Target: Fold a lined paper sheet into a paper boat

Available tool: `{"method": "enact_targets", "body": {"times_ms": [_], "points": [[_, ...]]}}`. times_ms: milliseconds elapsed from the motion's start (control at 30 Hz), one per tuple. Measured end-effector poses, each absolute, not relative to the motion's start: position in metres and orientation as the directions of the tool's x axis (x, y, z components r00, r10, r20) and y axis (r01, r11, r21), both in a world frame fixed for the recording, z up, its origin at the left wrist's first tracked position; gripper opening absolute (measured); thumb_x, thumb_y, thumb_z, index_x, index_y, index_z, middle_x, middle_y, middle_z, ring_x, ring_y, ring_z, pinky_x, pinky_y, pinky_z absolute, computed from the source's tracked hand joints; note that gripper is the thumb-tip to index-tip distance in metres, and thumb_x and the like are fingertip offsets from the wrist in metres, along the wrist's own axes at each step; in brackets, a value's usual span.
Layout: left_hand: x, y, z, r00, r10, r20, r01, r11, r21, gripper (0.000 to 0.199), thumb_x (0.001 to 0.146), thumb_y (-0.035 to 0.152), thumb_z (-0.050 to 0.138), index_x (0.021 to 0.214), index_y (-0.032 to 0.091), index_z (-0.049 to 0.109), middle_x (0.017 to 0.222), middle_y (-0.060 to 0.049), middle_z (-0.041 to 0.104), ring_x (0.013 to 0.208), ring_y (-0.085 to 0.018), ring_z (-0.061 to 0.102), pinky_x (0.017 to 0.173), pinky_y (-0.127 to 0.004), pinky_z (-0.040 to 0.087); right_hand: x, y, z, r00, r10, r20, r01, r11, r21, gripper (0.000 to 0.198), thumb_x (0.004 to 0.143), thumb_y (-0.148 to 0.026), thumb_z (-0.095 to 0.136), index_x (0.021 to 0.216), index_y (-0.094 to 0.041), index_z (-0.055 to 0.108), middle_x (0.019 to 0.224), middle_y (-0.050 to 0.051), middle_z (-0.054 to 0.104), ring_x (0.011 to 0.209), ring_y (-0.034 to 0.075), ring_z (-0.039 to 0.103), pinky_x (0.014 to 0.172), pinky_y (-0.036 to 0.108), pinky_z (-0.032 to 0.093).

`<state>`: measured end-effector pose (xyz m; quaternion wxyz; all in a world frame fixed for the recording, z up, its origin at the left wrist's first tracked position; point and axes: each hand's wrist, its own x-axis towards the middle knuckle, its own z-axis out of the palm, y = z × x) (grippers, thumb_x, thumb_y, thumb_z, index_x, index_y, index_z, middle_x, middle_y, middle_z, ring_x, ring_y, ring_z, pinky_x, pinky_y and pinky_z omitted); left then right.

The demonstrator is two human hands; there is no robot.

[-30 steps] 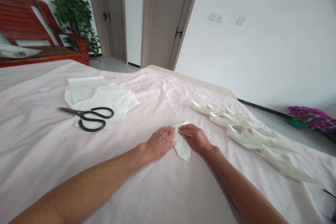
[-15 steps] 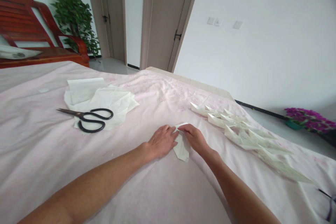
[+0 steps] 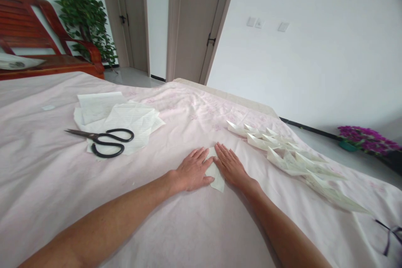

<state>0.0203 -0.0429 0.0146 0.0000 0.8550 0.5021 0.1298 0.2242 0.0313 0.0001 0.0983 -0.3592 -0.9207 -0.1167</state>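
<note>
Plenty of pink cloth [image 3: 179, 134] separates its far edge from the left hand [image 3: 192, 171] and right hand [image 3: 231, 167], both flattened, fingers straight, over opposite sides of folded paper [image 3: 216, 177]; paper boats [image 3: 282, 165] lie near the right edge.

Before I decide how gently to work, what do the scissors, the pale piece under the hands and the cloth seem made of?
Scissors: probably metal, dark slim blades; the smooth black handles may be coated.
Pale piece: likely thin, matte paper, lying flat with straight edges.
Cloth: apparently soft, matte fabric, from its loose wrinkles.

white wall [image 3: 298, 67] | two taupe doors [image 3: 196, 21] | red-brown wooden bench [image 3: 28, 23] | pale floor [image 3: 132, 76]
</note>
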Motion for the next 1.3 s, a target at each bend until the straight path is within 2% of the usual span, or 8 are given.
{"method": "enact_targets", "body": {"times_ms": [100, 233, 367, 533, 733, 833, 1033, 1300], "points": [[0.021, -0.043, 0.014, 0.461, 0.869, 0.178, 0.858, -0.488, 0.162, 0.075, 0.087, 0.062, 0.042, 0.147, 0.019, 0.029, 0.156, -0.015, 0.023, 0.145, -0.031, 0.017, 0.115, -0.046, 0.015, 0.229, 0.036, 0.001, -0.672, 0.696, 0.253, 0.739, 0.649, 0.179, 0.055, 0.101, -0.037, 0.020, 0.152, -0.017, 0.022, 0.155, 0.011, 0.026, 0.142, 0.023, 0.027, 0.112, 0.045, 0.029], [0.023, -0.045, 0.020, 0.454, 0.884, 0.115, 0.864, -0.468, 0.185, 0.083, 0.083, 0.070, 0.042, 0.147, 0.018, 0.029, 0.157, -0.018, 0.019, 0.145, -0.034, 0.013, 0.115, -0.049, 0.013, 0.235, 0.039, 0.003, -0.625, 0.747, 0.228, 0.781, 0.598, 0.179, 0.056, 0.100, -0.039, 0.021, 0.151, -0.016, 0.023, 0.155, 0.011, 0.026, 0.142, 0.025, 0.027, 0.112, 0.048, 0.029], [0.024, -0.048, 0.025, 0.447, 0.890, 0.092, 0.869, -0.457, 0.189, 0.082, 0.084, 0.069, 0.041, 0.148, 0.018, 0.029, 0.157, -0.019, 0.019, 0.145, -0.035, 0.013, 0.114, -0.052, 0.012, 0.239, 0.041, 0.008, -0.580, 0.789, 0.203, 0.815, 0.569, 0.112, 0.055, 0.099, -0.039, 0.024, 0.149, -0.016, 0.029, 0.155, 0.011, 0.028, 0.142, 0.027, 0.028, 0.112, 0.050, 0.027], [0.024, -0.049, 0.018, 0.456, 0.879, 0.140, 0.860, -0.476, 0.185, 0.077, 0.086, 0.067, 0.041, 0.147, 0.021, 0.030, 0.158, -0.017, 0.019, 0.146, -0.032, 0.013, 0.114, -0.053, 0.012, 0.239, 0.047, 0.011, -0.502, 0.849, 0.169, 0.864, 0.499, 0.058, 0.053, 0.098, -0.034, 0.029, 0.145, -0.012, 0.036, 0.152, 0.016, 0.033, 0.140, 0.030, 0.031, 0.110, 0.054, 0.030], [0.025, -0.051, 0.022, 0.453, 0.884, 0.115, 0.863, -0.467, 0.192, 0.075, 0.087, 0.065, 0.040, 0.147, 0.022, 0.030, 0.157, -0.016, 0.020, 0.146, -0.032, 0.013, 0.114, -0.052, 0.011, 0.231, 0.042, 0.012, -0.545, 0.809, 0.220, 0.830, 0.558, 0.004, 0.054, 0.100, -0.036, 0.025, 0.149, -0.015, 0.027, 0.155, 0.013, 0.028, 0.144, 0.025, 0.024, 0.113, 0.050, 0.026], [0.025, -0.051, 0.023, 0.448, 0.886, 0.115, 0.865, -0.463, 0.195, 0.075, 0.086, 0.066, 0.040, 0.147, 0.022, 0.030, 0.158, -0.016, 0.019, 0.146, -0.032, 0.013, 0.114, -0.053, 0.011, 0.227, 0.041, 0.013, -0.542, 0.820, 0.183, 0.830, 0.557, -0.038, 0.055, 0.100, -0.039, 0.025, 0.151, -0.017, 0.024, 0.155, 0.011, 0.027, 0.144, 0.024, 0.022, 0.114, 0.049, 0.024], [0.024, -0.049, 0.015, 0.460, 0.874, 0.155, 0.854, -0.484, 0.190, 0.075, 0.086, 0.066, 0.041, 0.147, 0.024, 0.029, 0.158, -0.017, 0.018, 0.146, -0.032, 0.012, 0.114, -0.053, 0.010, 0.226, 0.049, 0.018, -0.526, 0.842, 0.122, 0.841, 0.536, -0.076, 0.050, 0.100, -0.036, 0.027, 0.148, -0.022, 0.032, 0.155, 0.008, 0.029, 0.144, 0.022, 0.022, 0.113, 0.048, 0.025], [0.025, -0.049, 0.016, 0.461, 0.872, 0.161, 0.856, -0.486, 0.178, 0.073, 0.087, 0.064, 0.041, 0.146, 0.023, 0.030, 0.157, -0.016, 0.020, 0.146, -0.032, 0.013, 0.114, -0.054, 0.010, 0.227, 0.054, 0.020, -0.510, 0.843, 0.174, 0.834, 0.533, -0.140, 0.045, 0.099, -0.030, 0.031, 0.142, -0.025, 0.043, 0.150, 0.006, 0.039, 0.140, 0.021, 0.032, 0.112, 0.045, 0.029]]}}
